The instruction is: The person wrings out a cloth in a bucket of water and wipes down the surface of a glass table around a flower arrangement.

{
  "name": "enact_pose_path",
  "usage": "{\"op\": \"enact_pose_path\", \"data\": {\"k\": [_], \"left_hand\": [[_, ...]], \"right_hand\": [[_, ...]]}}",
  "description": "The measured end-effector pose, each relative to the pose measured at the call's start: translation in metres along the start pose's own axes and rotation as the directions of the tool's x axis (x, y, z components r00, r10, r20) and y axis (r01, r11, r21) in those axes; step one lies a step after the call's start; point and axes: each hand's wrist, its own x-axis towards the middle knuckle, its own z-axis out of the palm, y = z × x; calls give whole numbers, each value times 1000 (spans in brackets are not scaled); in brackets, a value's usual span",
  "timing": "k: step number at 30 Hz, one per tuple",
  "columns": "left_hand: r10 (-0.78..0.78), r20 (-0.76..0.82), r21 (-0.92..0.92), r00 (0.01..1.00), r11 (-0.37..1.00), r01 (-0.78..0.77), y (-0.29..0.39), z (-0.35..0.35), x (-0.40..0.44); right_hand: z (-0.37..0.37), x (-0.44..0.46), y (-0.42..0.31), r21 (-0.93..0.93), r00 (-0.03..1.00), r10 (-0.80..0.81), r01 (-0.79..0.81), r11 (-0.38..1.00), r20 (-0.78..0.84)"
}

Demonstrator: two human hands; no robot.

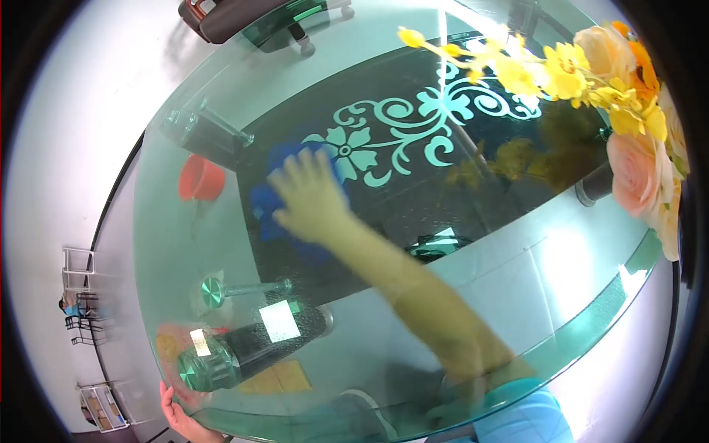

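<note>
Seen through the glass tabletop (473, 295), my right hand (306, 196) lies palm down with its fingers spread on a blue cloth (267, 201). The cloth is on the dark lower shelf (317, 96), left of its pale floral pattern (354, 151). The arm reaches in from the lower right beneath the glass. At the lower left, my left hand (177, 417) has its fingers curled at the outer edge of the tabletop; its palm is partly hidden.
Yellow and pink flowers (635, 173) stand at the upper right. Table legs (203, 136) and a red container (201, 178) show through the glass at left. A brown chair (229, 21) is at the top, white racks (103, 407) at far left.
</note>
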Motion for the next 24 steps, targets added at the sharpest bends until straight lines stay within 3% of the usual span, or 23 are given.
{"op": "enact_pose_path", "data": {"k": [2, 7, 11, 14, 15, 16, 18, 21, 24], "left_hand": [[-3, 9, 27, 1000, 1000, 3, -1, -4, 2], [-24, -8, 109, 1000, 994, 24, 1, -4, 6], [-22, 1, 166, 1000, 986, 21, 5, -4, 5], [-26, -8, 167, 1000, 986, 27, -1, -10, 6], [-19, -2, 168, 1000, 986, 19, -3, -11, 6], [-24, -5, 171, 1000, 985, 25, -3, -12, 5], [1, 10, 208, 1000, 978, -3, -2, -11, 5], [21, 9, 101, 1000, 995, -22, -4, -8, 3], [27, 19, 13, 999, 1000, -27, -9, -10, 3]], "right_hand": [[12, -6, -32, -9, 987, -113, 114, 993, 116], [3, -2, 14, 41, 986, -165, 165, 986, 21], [-41, -4, 126, -125, 965, 23, -57, 990, -262], [-91, -33, 215, -169, 958, 218, -250, 953, -187], [-104, -47, 248, -346, 944, 308, -331, 878, -121], [-126, -55, 266, -404, 847, 529, -505, 763, -59], [-152, -83, 308, -474, 767, 618, -614, 631, -171], [-166, -96, 319, -459, 677, 705, -705, 540, -210], [-150, -80, 294, -506, 700, 688, -671, 542, -192]]}}
